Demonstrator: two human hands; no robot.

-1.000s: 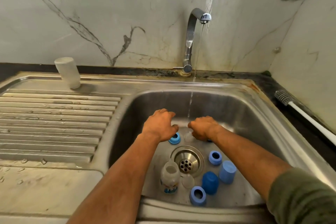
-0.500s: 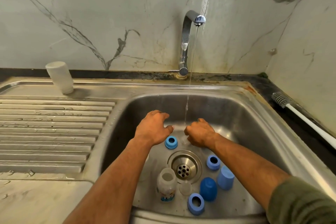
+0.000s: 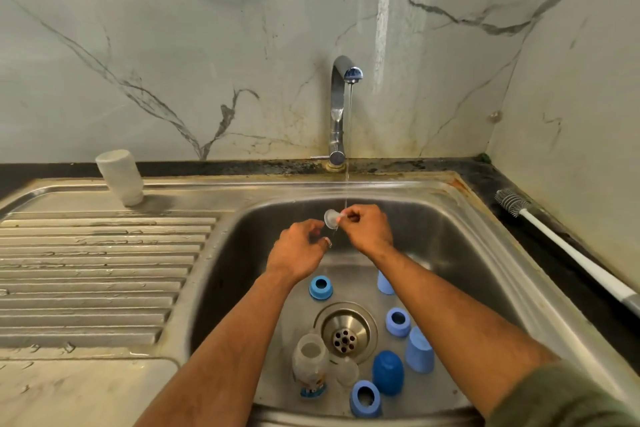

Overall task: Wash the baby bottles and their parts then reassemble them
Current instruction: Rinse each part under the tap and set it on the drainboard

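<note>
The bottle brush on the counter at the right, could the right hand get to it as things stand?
Probably yes: the bottle brush lies uncovered on the counter, but the right hand pinches a clear teat under the tap.

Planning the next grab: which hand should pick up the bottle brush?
Right, probably. The bottle brush lies on the counter right of the sink. But the right hand pinches the clear nipple; left hand holds nothing.
</note>
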